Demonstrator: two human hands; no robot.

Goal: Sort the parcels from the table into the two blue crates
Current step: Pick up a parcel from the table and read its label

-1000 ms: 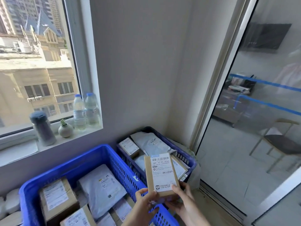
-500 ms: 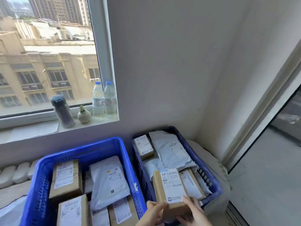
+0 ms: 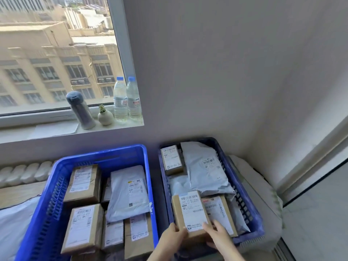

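A small brown cardboard parcel with a white label is held low inside the right blue crate, at its near left corner. My left hand grips its near left edge and my right hand grips its near right edge. Beside it in that crate lie another labelled box, a grey mailer bag and a small box. The left blue crate holds several brown boxes and a grey mailer bag.
The two crates stand side by side under a windowsill with two water bottles, a flask and a small plant pot. A wall corner and a glass door close the right. A white bag lies at the far left.
Both hands have lowered the parcel from above the crates down into the right crate. My view has swung left and down.
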